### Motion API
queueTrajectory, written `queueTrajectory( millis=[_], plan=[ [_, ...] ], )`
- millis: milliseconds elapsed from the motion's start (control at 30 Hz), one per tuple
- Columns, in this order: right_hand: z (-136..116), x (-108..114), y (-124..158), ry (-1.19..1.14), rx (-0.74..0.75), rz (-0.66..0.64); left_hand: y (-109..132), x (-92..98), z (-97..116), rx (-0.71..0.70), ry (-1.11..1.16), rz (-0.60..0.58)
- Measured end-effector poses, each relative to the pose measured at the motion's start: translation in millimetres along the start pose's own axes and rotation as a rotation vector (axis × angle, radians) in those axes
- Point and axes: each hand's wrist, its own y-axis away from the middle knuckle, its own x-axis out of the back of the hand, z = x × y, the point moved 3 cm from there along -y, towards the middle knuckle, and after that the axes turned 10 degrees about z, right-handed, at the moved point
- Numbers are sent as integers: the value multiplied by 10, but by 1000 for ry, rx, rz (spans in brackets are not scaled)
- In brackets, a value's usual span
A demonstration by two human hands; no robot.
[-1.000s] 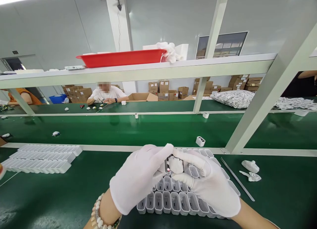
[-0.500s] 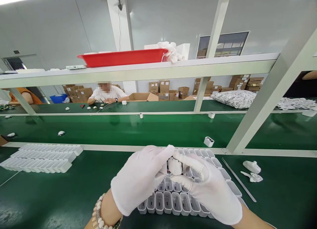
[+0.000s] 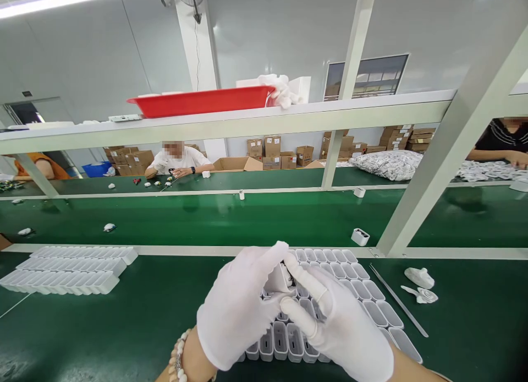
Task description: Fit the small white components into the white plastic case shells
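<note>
Both my hands wear white gloves and meet over a block of small white plastic housings point(image 3: 371, 302) standing in rows on the green bench. My left hand point(image 3: 239, 307) and my right hand point(image 3: 338, 327) pinch one small white part point(image 3: 280, 277) between their fingertips, just above the rows. A bead bracelet point(image 3: 178, 363) circles my left wrist.
More rows of white housings point(image 3: 66, 267) lie at the left. Metal tweezers point(image 3: 396, 299) and white scraps point(image 3: 418, 277) lie at the right. A white casing point(image 3: 360, 236) rides the green conveyor point(image 3: 206, 217) beyond. A slanted frame post point(image 3: 449, 145) rises at right. Other people sit across the conveyor.
My hands have dropped slightly and shifted right, closing tighter on the white part. The casings on the conveyor have travelled to the right.
</note>
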Motion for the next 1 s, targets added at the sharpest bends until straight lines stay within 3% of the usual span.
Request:
queueTrajectory(
  millis=[67, 167, 267, 367, 467, 600, 700, 867, 1000],
  plan=[
    [-8, -34, -1, -91, -41, -28, 26, -64, 50, -3, 26, 38],
    [42, -57, -43, -181, -238, -76, 37, -149, 112, 48, -61, 26],
    [89, -37, -90, -234, -369, -130, -5, -180, 148, 21, -140, -174],
    [57, -14, -125, -321, -333, -215, -66, -113, 141, -1, -135, -300],
    [6, 6, -135, -333, -299, -263, -82, -39, 129, -56, -77, -253],
    [-43, 31, -137, -389, -292, -334, -22, -39, 127, -262, 7, -142],
    [-63, 68, -154, -374, -294, -358, -22, -69, 108, -302, -8, -94],
    [87, 46, -180, -288, -360, -332, -139, -196, 18, -154, 13, -353],
    [616, -48, -230, -176, -506, -130, -214, -284, -402, 74, -106, -371]
  ],
)
